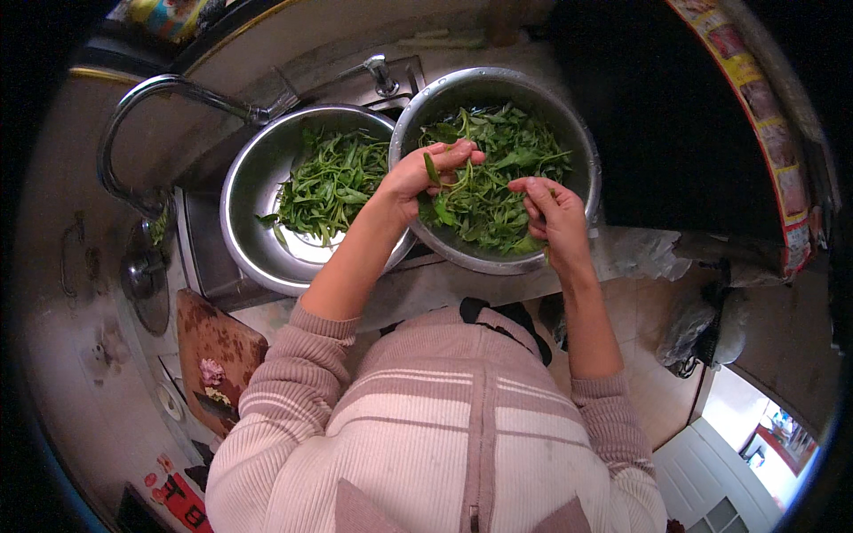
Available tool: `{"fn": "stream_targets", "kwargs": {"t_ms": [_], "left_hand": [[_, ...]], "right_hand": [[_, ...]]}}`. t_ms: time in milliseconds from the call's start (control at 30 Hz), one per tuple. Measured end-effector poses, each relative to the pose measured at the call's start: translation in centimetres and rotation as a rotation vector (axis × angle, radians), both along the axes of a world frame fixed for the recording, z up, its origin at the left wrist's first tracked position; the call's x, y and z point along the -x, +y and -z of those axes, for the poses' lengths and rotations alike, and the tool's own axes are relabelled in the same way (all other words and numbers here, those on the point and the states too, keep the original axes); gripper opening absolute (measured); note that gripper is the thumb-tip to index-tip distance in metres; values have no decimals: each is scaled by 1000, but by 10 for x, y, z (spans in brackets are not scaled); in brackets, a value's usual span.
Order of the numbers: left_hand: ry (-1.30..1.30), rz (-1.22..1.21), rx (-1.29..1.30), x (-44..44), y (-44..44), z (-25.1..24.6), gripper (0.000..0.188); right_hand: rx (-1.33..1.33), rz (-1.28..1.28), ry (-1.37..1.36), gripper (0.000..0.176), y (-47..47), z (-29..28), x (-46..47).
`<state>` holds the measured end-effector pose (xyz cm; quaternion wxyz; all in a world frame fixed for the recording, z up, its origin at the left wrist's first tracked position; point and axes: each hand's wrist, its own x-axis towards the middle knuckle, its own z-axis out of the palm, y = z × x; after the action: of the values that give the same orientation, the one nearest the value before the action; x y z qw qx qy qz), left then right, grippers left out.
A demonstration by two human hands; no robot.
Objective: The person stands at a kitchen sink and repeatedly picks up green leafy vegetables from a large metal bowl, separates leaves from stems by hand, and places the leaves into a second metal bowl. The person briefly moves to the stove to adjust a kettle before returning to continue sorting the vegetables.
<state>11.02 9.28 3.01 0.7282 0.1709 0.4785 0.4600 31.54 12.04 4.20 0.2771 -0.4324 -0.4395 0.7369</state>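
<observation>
My left hand (436, 172) pinches a sprig of leafy greens (460, 183) over the right-hand metal basin (593, 166). Beside it, above the basin's right side, my right hand (554, 214) has its fingers curled together. Bits of green show at its edge, so it seems to hold a piece of the greens, mostly hidden by the fingers. Loose leafy greens (513, 143) fill much of this basin below both hands. A second metal basin (256, 246) stands to the left, partly behind my left forearm, with a heap of picked greens (333, 183) inside.
A curved chrome faucet (143, 86) arches left of the basins over a metal sink (213, 266). A wooden cutting board (220, 340) at lower left bears chopped food and a knife (216, 405). A pot lid (146, 280) lies nearby. Clear plastic bags (650, 253) lie at right.
</observation>
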Motion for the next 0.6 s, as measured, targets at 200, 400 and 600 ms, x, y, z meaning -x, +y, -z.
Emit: {"fn": "stream_targets", "kwargs": {"t_ms": [200,400,600], "left_hand": [[24,-56,11,-5,-5,3,33],[25,4,4,-3,-4,9,36],[4,9,26,-7,-9,11,32]], "right_hand": [[-165,-140,-147,19,-15,-16,8],[-275,-100,-207,25,-24,-4,29],[116,58,-108,19,-24,6,36]]}}
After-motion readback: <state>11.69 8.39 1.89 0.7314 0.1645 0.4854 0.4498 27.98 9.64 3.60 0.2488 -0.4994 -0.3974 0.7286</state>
